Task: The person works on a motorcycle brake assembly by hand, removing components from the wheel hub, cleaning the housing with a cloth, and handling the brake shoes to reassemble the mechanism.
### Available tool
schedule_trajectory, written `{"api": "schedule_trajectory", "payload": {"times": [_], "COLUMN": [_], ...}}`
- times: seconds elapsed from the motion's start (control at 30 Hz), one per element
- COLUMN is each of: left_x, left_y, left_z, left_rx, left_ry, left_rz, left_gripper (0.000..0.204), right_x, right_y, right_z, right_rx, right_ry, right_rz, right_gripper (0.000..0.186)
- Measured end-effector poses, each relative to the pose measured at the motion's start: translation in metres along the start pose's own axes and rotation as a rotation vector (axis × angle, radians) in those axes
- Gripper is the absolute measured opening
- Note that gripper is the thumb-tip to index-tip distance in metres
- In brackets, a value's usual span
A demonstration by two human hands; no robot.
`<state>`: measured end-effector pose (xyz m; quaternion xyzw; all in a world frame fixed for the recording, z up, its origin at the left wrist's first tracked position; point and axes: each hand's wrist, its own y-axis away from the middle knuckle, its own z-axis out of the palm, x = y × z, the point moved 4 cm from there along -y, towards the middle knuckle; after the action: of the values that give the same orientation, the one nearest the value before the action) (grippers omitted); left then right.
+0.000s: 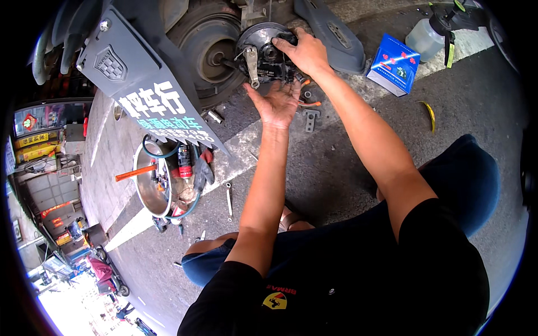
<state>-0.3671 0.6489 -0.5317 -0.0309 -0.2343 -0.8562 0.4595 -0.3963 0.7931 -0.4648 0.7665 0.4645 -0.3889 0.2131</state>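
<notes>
A round metal brake plate (262,38) with a lever arm (252,66) is in front of me, beside the wheel (216,56) of a vehicle. My right hand (305,51) grips its right side, thumb on the face and fingers partly hidden behind. Just below the plate, my left hand (276,105) is palm up with its thumb spread and fingers stretched toward the dark lower part. Whether those fingertips touch it I cannot tell. Both hands look smudged. Orange-tipped cables (310,103) stick out beside my left fingers.
A grey mudflap (151,84) hangs at left. Below it, a metal bowl (147,193) holds tools, next to a spray can (185,161). A wrench (229,201) and a metal bracket (311,120) lie on the ground. At right stand a blue box (393,64) and a spray bottle (424,40).
</notes>
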Motion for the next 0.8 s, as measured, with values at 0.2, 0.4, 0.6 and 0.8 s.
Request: {"api": "schedule_trajectory", "payload": {"times": [0.2, 0.4, 0.6, 0.8], "left_x": [-0.022, -0.035, -0.05, -0.057], "left_y": [0.003, -0.003, -0.005, -0.007], "left_z": [0.017, 0.023, 0.034, 0.043], "left_rx": [-0.099, -0.069, -0.026, -0.031], "left_ry": [0.081, 0.152, 0.195, 0.162], "left_rz": [-0.04, -0.063, -0.099, -0.081], "left_gripper": [0.103, 0.104, 0.104, 0.11], "right_x": [-0.004, -0.006, 0.009, 0.017], "right_y": [-0.009, -0.012, -0.018, -0.021], "right_z": [-0.011, -0.028, -0.036, -0.041], "right_rx": [0.005, 0.005, 0.038, 0.064], "right_ry": [0.151, 0.209, 0.239, 0.23], "right_rz": [0.003, 0.016, 0.049, 0.059], "right_gripper": [0.071, 0.07, 0.071, 0.071]}}
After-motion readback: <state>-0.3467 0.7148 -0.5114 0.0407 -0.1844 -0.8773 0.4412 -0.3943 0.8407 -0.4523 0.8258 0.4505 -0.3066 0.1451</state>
